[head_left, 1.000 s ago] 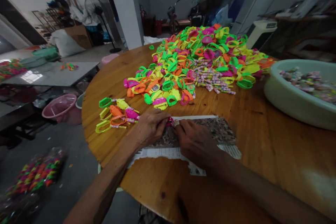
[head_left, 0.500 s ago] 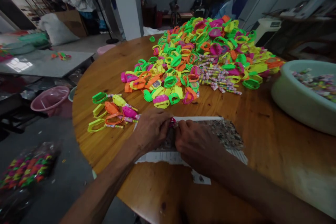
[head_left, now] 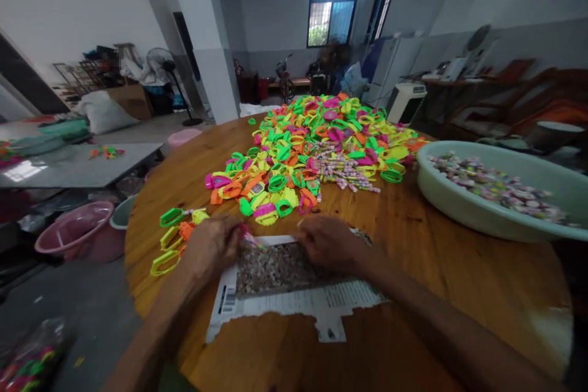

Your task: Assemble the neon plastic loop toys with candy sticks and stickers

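My left hand (head_left: 214,245) is closed on a pink toy watch (head_left: 243,231), from which a striped candy stick (head_left: 255,241) sticks out to the right. It hovers at the left end of a speckled stone slab (head_left: 275,266) that lies on torn printed paper (head_left: 294,300). Over the slab's right part is my right hand (head_left: 324,242), its fingers curled together; what they hold, if anything, is too small to make out. Left of my left hand lie several toy watches (head_left: 166,262), partly hidden by it.
A large heap of bright toy watches (head_left: 285,153) covers the back of the round wooden table (head_left: 184,153), with candy sticks (head_left: 342,171) among it. On the right stands a pale green basin (head_left: 459,208) of wrapped candies. Pink tubs (head_left: 78,236) are left of the table.
The head view has tilted up and turned right. My hands, close together before, are now apart, the left one moved left with the pink watch and candy stick, uncovering the slab.
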A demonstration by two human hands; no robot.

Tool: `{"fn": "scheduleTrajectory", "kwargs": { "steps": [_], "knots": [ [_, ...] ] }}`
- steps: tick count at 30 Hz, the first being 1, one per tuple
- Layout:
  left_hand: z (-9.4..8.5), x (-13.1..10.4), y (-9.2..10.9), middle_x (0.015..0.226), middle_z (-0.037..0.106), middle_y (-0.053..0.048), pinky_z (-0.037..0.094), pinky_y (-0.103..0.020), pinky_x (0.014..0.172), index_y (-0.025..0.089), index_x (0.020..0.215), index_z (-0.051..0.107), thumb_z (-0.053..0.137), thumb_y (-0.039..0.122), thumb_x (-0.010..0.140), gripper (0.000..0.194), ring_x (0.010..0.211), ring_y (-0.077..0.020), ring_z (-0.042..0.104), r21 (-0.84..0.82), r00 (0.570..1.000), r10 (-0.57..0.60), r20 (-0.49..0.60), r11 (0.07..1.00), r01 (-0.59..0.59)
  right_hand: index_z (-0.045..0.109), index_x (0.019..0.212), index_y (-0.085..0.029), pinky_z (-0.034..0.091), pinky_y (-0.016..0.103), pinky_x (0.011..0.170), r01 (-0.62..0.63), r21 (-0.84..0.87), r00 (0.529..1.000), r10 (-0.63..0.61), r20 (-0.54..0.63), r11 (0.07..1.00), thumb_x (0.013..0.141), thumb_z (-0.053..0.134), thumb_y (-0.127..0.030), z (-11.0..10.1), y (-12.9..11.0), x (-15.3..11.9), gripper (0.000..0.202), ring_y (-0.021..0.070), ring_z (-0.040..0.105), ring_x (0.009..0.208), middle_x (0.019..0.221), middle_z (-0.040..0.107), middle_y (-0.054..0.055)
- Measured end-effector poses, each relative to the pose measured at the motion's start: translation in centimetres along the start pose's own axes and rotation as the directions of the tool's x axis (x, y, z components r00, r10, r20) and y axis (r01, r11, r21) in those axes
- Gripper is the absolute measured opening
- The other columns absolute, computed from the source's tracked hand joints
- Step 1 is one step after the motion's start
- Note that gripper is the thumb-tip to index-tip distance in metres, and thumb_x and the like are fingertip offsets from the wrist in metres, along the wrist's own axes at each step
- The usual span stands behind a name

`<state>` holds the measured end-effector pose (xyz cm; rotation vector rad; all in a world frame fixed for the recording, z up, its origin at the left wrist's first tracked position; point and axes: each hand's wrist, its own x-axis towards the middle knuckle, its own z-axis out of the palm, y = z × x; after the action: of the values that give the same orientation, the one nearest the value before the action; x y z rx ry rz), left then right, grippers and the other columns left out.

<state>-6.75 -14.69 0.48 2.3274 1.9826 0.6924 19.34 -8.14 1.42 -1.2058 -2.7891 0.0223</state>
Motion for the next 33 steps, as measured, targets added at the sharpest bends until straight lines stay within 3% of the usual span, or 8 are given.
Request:
{"fn": "scheduleTrajectory", "kwargs": {
  "steps": [4,8,10,14,18,24,27,33],
  "knots": [
    [-3.8,-0.2,-3.5,0.098,0.072,-0.013,0.046,-0.038,0.079,0.016,0.093,0.074,0.046,0.018,0.088,0.028,0.093,-0.0286,0.064,0.318,0.985,-0.15,0.083,0.941,0.117,0.067,0.1,-0.017,0.04,0.03,0.071,-0.314,-0.154,0.944,0.292,-0.15,0.937,0.098,0.042,-0.035,0.3,6.2,1.1,0.031,0.0236,0.065,0.092,0.1,0.069,0.013],
    [-3.8,0.2,-2.8,0.113,0.068,-0.016,0.044,-0.046,0.085,0.015,0.101,0.072,0.047,0.021,0.09,0.028,0.108,-0.035,0.057,0.457,0.99,-0.139,0.012,0.882,0.119,0.062,0.112,-0.014,0.041,0.031,0.068,-0.39,-0.195,0.913,0.35,-0.21,0.9,0.094,0.043,-0.027,1.1,9.7,3.0,0.029,0.0264,0.065,0.092,0.112,0.063,0.017],
    [-2.2,0.9,-1.3,0.116,0.067,-0.015,0.044,-0.048,0.085,0.016,0.104,0.071,0.048,0.025,0.092,0.027,0.108,-0.0355,0.055,0.439,0.997,-0.068,-0.028,0.895,0.073,0.062,0.115,-0.015,0.042,0.031,0.068,-0.372,-0.221,0.921,0.33,-0.206,0.901,0.092,0.046,-0.024,1.3,10.2,4.2,0.029,0.0258,0.066,0.092,0.115,0.061,0.016],
    [1.4,3.0,1.1,0.105,0.067,-0.012,0.045,-0.041,0.089,0.017,0.1,0.069,0.045,0.029,0.096,0.027,0.103,-0.0273,0.057,0.303,0.998,0.063,0.03,0.951,-0.069,0.063,0.116,-0.014,0.044,0.031,0.072,-0.302,-0.27,0.95,0.265,-0.165,0.914,0.088,0.048,-0.017,1.8,10.3,6.3,0.032,0.0265,0.065,0.096,0.115,0.061,0.016],
    [3.5,4.5,1.3,0.093,0.066,-0.011,0.047,-0.034,0.081,0.017,0.092,0.069,0.046,0.026,0.095,0.025,0.095,-0.0239,0.061,0.249,0.996,0.064,0.057,0.965,-0.076,0.067,0.111,-0.011,0.046,0.034,0.077,-0.271,-0.284,0.961,0.239,-0.14,0.92,0.092,0.04,-0.017,2.4,10.5,7.3,0.033,0.0288,0.065,0.098,0.116,0.061,0.021],
    [4.1,5.0,0.2,0.094,0.066,-0.01,0.048,-0.033,0.081,0.016,0.094,0.067,0.048,0.026,0.095,0.022,0.094,-0.0227,0.062,0.221,0.998,0.059,0.029,0.973,-0.064,0.07,0.105,-0.015,0.042,0.031,0.076,-0.238,-0.222,0.968,0.211,-0.137,0.946,0.085,0.048,-0.015,2.5,11.1,6.6,0.029,0.0275,0.065,0.097,0.108,0.067,0.016],
    [4.0,4.6,-0.1,0.099,0.065,-0.013,0.049,-0.036,0.082,0.014,0.099,0.066,0.047,0.027,0.096,0.023,0.096,-0.0248,0.061,0.203,0.994,0.093,-0.056,0.976,-0.08,0.07,0.097,-0.014,0.039,0.03,0.072,-0.229,-0.176,0.969,0.206,-0.139,0.957,0.077,0.052,-0.012,2.5,11.3,5.9,0.027,0.026,0.064,0.093,0.101,0.069,0.015],
    [3.0,2.3,0.8,0.099,0.062,-0.011,0.05,-0.036,0.083,0.015,0.102,0.062,0.047,0.025,0.096,0.018,0.094,-0.0226,0.058,0.079,0.929,0.283,-0.237,0.959,-0.272,0.066,0.073,-0.016,0.03,0.027,0.062,-0.154,-0.046,0.983,0.148,-0.105,0.987,0.076,0.048,-0.013,2.2,11.5,3.6,0.018,0.0178,0.057,0.072,0.074,0.066,0.007]
  ]
}}
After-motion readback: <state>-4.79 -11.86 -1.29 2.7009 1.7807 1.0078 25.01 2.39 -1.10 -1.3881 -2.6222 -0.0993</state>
